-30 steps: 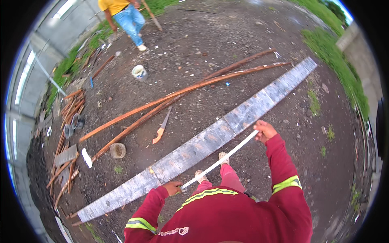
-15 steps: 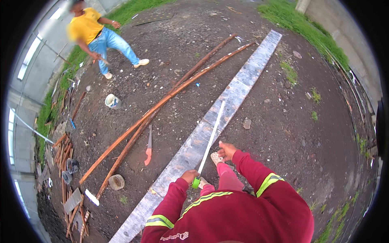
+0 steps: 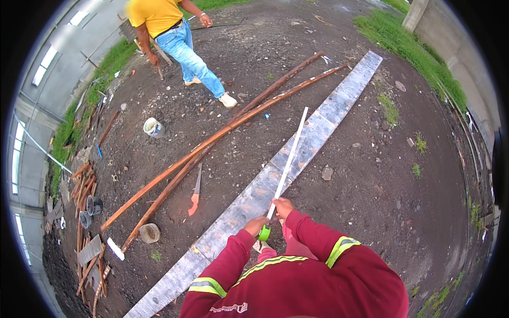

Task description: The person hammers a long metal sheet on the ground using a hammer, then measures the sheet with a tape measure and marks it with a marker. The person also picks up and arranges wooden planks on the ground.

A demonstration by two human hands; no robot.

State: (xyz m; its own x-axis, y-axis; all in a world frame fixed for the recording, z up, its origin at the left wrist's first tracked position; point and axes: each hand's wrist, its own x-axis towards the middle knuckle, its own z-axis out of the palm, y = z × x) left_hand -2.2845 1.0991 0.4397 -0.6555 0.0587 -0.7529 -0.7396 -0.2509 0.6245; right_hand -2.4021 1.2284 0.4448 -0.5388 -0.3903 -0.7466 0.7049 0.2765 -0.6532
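Note:
My left hand (image 3: 256,226) is closed round a green tape measure (image 3: 264,232) in front of my body. Its long pale blade (image 3: 291,153) is drawn out, reaching forward over a long grey plank (image 3: 254,190) that lies slantwise on the ground. Just ahead of the case, my right hand (image 3: 284,208) pinches the blade; some of its fingers are hidden. Left of the plank lies a handsaw (image 3: 196,192) with an orange-red handle.
Two long brown timbers (image 3: 212,139) cross left of the plank. A white bucket (image 3: 153,127), a round tub (image 3: 150,233) and a pile of wood offcuts (image 3: 85,191) stand or lie further left. A person in a yellow shirt (image 3: 157,18) walks beyond, holding a tool.
My right hand has come down and closed on the blade near the case. The blade's far end has swung forward and right. The other person has stepped nearer and to the right.

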